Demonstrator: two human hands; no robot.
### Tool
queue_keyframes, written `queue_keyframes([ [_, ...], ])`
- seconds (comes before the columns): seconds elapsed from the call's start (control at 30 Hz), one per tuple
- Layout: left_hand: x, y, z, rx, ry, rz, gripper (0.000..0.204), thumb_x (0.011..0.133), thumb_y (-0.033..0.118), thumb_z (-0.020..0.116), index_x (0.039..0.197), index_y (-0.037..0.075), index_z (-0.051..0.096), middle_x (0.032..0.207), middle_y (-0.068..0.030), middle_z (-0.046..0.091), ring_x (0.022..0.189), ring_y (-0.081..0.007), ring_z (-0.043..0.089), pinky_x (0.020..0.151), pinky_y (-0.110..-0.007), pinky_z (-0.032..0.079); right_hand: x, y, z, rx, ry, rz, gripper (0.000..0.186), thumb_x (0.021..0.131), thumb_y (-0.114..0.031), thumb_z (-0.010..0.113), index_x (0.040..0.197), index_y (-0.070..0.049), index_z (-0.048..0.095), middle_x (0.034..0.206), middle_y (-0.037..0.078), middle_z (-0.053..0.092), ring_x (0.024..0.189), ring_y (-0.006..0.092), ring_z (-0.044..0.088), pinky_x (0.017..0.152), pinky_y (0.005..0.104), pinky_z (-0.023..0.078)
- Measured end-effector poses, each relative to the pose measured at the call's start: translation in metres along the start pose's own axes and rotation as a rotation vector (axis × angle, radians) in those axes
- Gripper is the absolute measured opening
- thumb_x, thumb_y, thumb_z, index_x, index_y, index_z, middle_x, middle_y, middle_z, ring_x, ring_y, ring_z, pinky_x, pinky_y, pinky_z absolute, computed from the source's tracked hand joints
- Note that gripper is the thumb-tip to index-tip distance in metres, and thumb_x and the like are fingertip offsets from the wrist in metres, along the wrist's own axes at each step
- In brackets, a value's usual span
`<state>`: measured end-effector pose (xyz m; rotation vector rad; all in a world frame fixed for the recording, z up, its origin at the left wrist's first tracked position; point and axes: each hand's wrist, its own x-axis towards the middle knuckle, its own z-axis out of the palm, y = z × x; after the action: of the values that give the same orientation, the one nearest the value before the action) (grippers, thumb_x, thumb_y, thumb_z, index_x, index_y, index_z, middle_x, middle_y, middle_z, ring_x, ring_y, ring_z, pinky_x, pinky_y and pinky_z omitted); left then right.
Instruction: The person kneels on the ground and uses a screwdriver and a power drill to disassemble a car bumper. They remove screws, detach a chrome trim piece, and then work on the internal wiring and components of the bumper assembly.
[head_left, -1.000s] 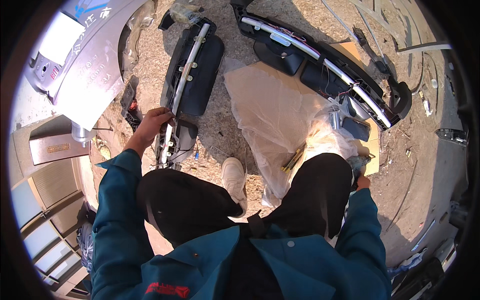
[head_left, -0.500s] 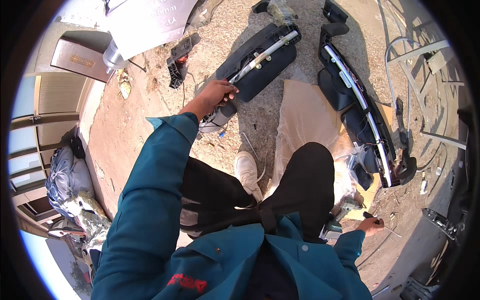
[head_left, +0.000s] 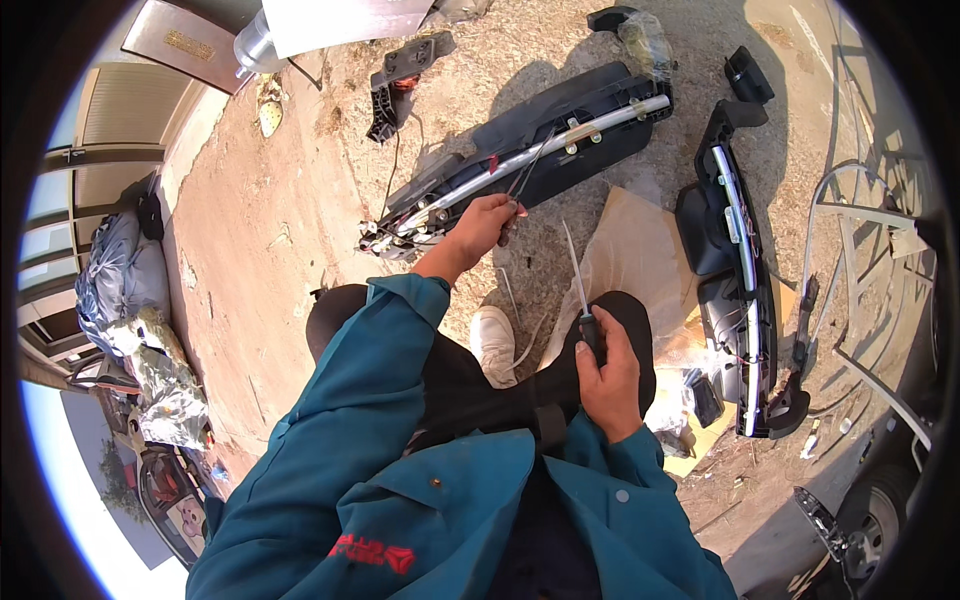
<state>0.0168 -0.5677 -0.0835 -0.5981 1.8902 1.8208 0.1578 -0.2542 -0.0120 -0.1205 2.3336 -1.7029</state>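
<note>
Ahead of me on the ground lies a long black plastic assembly (head_left: 600, 150) with a silver metal tube (head_left: 530, 155) along it, much like a large vehicle mirror arm. My left hand (head_left: 480, 230) is closed at its near edge, fingers pinched on a thin dark wire (head_left: 522, 178) that runs up over the tube. What else its fingertips touch is too small to tell. In front of my right thigh, my right hand (head_left: 610, 385) grips the black handle of a screwdriver (head_left: 573, 255). Its long metal shaft points away from me, apart from the assembly.
A second black assembly with a silver tube (head_left: 742, 270) lies at right on cardboard (head_left: 640, 235) and plastic film. Loose black parts (head_left: 748, 75) and a broken bracket (head_left: 385, 105) lie farther off. Metal frame tubing (head_left: 870, 212) stands at far right; bags (head_left: 130, 260) sit at left.
My right hand has come up from the lower right to my thigh with the screwdriver. My left hand has left the tube's end for the wire. The near assembly lies at a flatter angle.
</note>
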Motion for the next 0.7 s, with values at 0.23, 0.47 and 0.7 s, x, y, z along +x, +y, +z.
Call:
queue_keyframes([
  [0.23, 0.011, -0.040, 0.005, 0.416, 0.181, 0.237, 0.031, 0.113, 0.027, 0.060, 0.121, 0.000, 0.074, 0.097, -0.0196, 0.076, 0.088, -0.0344, 0.072, 0.084, -0.046, 0.057, 0.040, 0.018, 0.025, -0.041, -0.126, -0.033, 0.055, 0.105, -0.008, 0.068, 0.157, 0.001, 0.057, 0.139, 0.027, 0.071, 0.126, 0.0468, 0.071, 0.108, 0.0492, 0.057],
  [0.47, 0.028, -0.067, 0.003, 0.239, 0.351, 0.204, 0.024, 0.114, 0.021, 0.067, 0.117, 0.000, 0.077, 0.086, -0.0033, 0.069, 0.071, -0.0108, 0.057, 0.065, -0.032, 0.048, 0.067, 0.019, 0.022, -0.064, -0.204, 0.073, 0.048, 0.108, -0.011, 0.066, 0.154, 0.001, 0.062, 0.136, 0.028, 0.075, 0.124, 0.0465, 0.074, 0.106, 0.0479, 0.059],
  [0.7, 0.038, -0.040, -0.019, 0.254, 0.743, 0.348, 0.024, 0.109, 0.023, 0.074, 0.110, -0.001, 0.077, 0.084, -0.0065, 0.077, 0.071, -0.0134, 0.066, 0.066, -0.033, 0.051, 0.085, 0.008, 0.036, -0.104, -0.225, 0.063, 0.046, 0.108, -0.012, 0.065, 0.152, 0.003, 0.064, 0.134, 0.030, 0.076, 0.122, 0.0461, 0.076, 0.104, 0.0473, 0.060],
])
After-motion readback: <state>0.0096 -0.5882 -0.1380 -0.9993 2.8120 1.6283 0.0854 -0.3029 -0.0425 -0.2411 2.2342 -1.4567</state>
